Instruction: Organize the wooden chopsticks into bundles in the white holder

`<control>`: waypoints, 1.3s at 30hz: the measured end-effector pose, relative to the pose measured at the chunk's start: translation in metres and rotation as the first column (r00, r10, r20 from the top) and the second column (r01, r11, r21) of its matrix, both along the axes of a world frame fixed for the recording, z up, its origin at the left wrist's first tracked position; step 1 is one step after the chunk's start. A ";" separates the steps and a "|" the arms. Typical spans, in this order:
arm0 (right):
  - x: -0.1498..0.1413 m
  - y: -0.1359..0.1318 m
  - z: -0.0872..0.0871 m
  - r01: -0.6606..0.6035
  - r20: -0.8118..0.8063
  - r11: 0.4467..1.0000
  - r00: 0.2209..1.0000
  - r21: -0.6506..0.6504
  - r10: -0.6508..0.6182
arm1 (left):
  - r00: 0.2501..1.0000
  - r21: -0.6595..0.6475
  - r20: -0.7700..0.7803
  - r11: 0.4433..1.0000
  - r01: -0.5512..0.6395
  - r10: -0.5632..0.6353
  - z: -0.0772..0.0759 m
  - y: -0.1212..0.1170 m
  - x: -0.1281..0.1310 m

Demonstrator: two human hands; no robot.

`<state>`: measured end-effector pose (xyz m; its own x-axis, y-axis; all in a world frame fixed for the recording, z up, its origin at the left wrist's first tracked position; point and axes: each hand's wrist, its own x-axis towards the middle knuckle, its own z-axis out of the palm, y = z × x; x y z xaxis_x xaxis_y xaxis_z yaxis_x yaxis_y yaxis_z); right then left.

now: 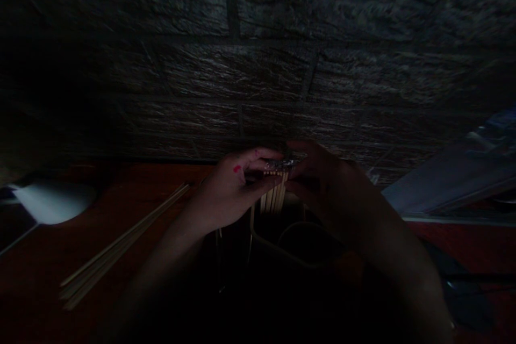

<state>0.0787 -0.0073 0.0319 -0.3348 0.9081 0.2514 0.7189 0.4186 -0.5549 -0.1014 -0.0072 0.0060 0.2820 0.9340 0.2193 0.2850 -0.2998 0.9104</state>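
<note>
Both hands meet in the gloom close to the stone-block wall [274,75], and the left hand [244,185] is curled closed, its thumb laid across a row of pale sticks [274,196] that runs downward from between the two hands. In from the other side comes the right hand [322,177], fingers bent at the row's edge, though it's too dark to tell what they grip. A shiny crinkled piece [286,163] glints just above the stick tops. Over on the reddish counter [161,177], more sticks [124,247] lie slantwise in a loose bundle.
</note>
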 end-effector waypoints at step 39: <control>0.009 -0.009 0.002 -0.042 -0.093 0.997 0.995 0.062 0.048 | 0.996 0.038 0.067 0.998 -0.056 0.053 0.014 -0.008 -0.019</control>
